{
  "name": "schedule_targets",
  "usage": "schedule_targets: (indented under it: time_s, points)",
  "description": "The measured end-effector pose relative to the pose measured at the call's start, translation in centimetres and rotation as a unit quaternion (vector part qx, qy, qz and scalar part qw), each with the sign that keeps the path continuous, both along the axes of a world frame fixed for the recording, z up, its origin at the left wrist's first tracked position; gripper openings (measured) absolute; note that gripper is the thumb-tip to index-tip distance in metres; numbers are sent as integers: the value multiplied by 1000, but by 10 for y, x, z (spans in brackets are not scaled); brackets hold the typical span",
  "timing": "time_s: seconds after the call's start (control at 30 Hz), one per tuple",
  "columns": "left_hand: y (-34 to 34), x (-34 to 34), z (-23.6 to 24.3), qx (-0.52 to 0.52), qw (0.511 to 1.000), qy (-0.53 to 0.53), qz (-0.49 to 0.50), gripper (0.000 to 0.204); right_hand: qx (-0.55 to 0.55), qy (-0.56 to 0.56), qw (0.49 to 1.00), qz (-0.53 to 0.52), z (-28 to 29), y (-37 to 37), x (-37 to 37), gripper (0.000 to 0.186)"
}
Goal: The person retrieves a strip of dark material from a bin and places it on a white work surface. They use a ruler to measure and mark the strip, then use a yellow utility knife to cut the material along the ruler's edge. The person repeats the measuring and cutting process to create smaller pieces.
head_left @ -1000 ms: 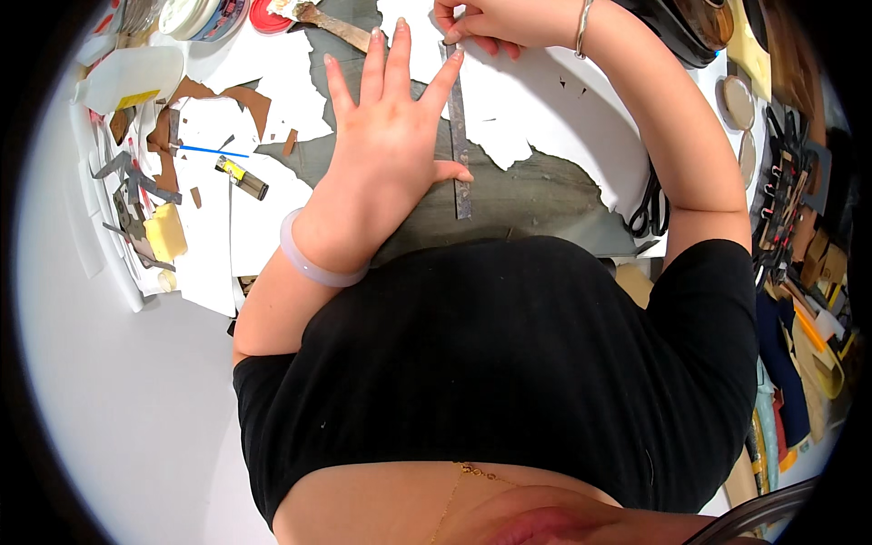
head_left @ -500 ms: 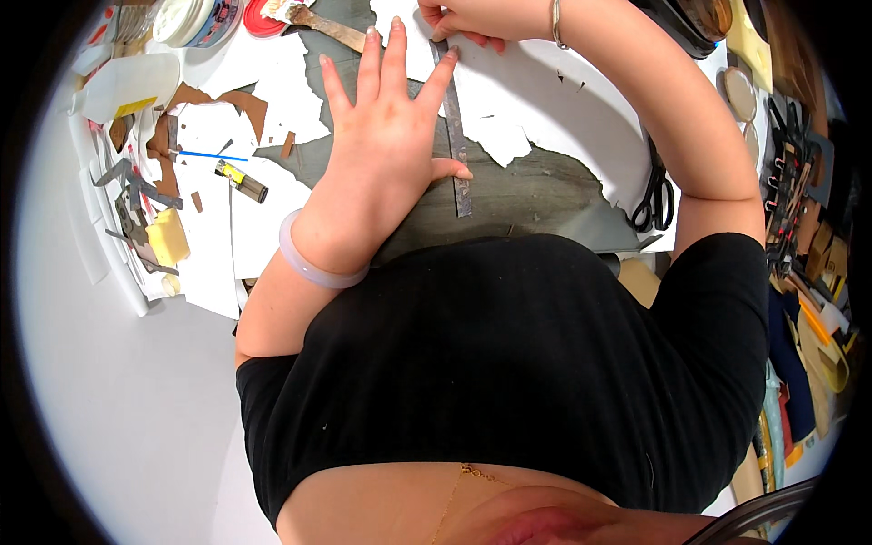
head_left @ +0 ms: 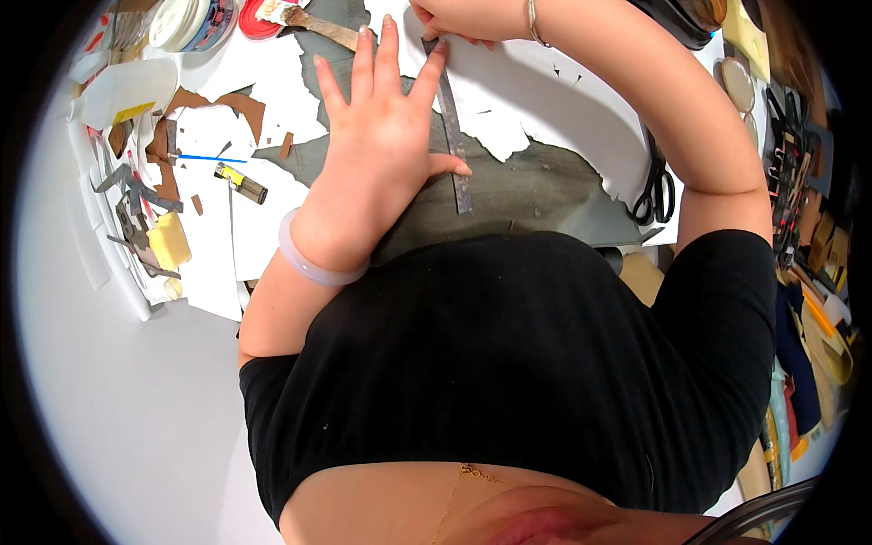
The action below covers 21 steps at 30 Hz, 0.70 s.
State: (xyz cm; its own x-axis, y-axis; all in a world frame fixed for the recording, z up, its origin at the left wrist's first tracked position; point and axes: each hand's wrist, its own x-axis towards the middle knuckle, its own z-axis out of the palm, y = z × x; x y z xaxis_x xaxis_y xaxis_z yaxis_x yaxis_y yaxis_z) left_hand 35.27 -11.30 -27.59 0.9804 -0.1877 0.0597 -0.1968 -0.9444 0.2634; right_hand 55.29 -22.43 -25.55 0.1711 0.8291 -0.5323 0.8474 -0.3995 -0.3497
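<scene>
My left hand lies flat with its fingers spread over a dark grey-green work surface. Beside it runs a narrow, flat, dark grey strip with a worn, speckled face. The thumb rests across the strip near its close end, and the index fingertip is at its upper part. My right hand is at the top edge of the picture, its fingers curled and closed at the strip's far end. Part of that hand is cut off by the frame.
White sheets with torn edges lie around. On the left are brown scraps, a yellow-and-black lighter, a translucent bottle and a yellow block. A crusted wooden brush lies at the back, black scissors at the right.
My right hand has shifted slightly left, and the strip's far end has swung a little left with it. My left hand stays spread in nearly the same place.
</scene>
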Motion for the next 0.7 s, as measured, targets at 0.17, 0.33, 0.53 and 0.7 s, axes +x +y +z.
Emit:
schedule_targets:
  time_s: [0.17, 0.33, 0.53, 0.7]
  points:
    - [1, 1, -4, 11, 1000, -22, -4, 120, 152, -146, 943, 257, -27, -5, 23, 17]
    - [1, 0, -6, 24, 1000, -13, 4, 122, -54, -46, 994, -88, -10, 14, 6, 34]
    - [-1, 3, -7, 37, 999, 15, 5, 127, -81, -40, 986, -137, -5, 13, 10, 41]
    - [-1, 1, -11, 36, 999, 21, 9, 121, -62, -99, 992, -45, -32, 15, 18, 37]
